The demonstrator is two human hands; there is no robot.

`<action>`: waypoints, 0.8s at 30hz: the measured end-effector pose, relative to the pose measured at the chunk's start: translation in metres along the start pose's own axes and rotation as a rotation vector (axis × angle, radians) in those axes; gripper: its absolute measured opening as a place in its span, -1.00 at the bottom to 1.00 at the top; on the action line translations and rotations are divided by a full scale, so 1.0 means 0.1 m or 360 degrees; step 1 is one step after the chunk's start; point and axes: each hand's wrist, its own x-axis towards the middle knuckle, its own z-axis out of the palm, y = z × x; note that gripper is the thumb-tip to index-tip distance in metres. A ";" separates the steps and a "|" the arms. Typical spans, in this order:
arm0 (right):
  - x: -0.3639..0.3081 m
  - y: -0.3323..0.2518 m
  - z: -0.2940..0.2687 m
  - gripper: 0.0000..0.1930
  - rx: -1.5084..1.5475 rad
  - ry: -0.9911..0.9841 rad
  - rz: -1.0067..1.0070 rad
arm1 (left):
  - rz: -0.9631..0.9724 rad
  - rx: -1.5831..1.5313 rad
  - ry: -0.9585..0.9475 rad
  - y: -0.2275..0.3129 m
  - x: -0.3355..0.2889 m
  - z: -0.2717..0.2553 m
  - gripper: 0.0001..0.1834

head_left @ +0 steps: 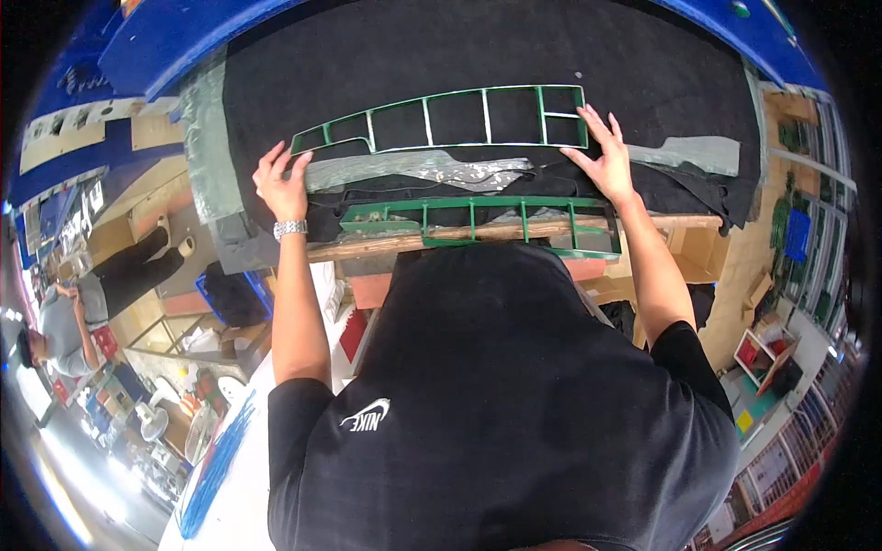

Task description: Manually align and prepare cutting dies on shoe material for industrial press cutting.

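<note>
The long, tapering green frame with pale-edged crossbars [427, 122] lies on the bench beyond a similar, all-green ladder-shaped frame [473, 220] at the brown wooden near edge [367, 244], partly hidden by the person's black shirt [496, 386]. The hands are apart, with the farther frame between them, its long axis running left to right. The right hand [609, 170] grips its wide end; the left hand [283, 193] is at the narrow tip, whether pinching or merely touching I cannot tell. Beyond spreads a dark, soft-looking sheet [459, 46], its far edge obscured under a blue beam [184, 46] cut off above.
</note>
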 end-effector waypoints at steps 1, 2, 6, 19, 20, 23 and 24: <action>0.00 0.02 0.01 -0.28 0.0011 -0.0031 0.0002 | -0.0027 -0.0016 -0.0019 -0.01 0.01 -0.02 -0.66; 0.00 0.04 0.00 -0.29 0.0008 -0.0040 -0.0001 | -0.0050 -0.0022 -0.0024 0.00 0.02 0.00 -0.65; -0.01 0.05 -0.04 -0.32 0.0030 -0.0032 0.0004 | -0.0036 0.0029 0.0018 -0.01 0.04 0.06 -0.62; -0.04 0.04 -0.07 -0.31 -0.0011 -0.0066 0.0012 | -0.0069 0.0026 0.0005 0.02 0.01 0.06 -0.65; -0.03 0.02 -0.09 -0.30 -0.0036 -0.0091 0.0030 | -0.0071 0.0028 0.0003 0.02 0.01 0.05 -0.65; 0.02 -0.12 -0.20 -0.32 -0.0111 -0.0163 -0.0011 | -0.0008 0.0040 -0.0102 0.07 0.04 -0.04 -0.58; -0.01 -0.18 -0.25 -0.32 -0.0113 -0.0170 -0.0002 | -0.0006 -0.0039 -0.0120 0.13 0.03 -0.09 -0.55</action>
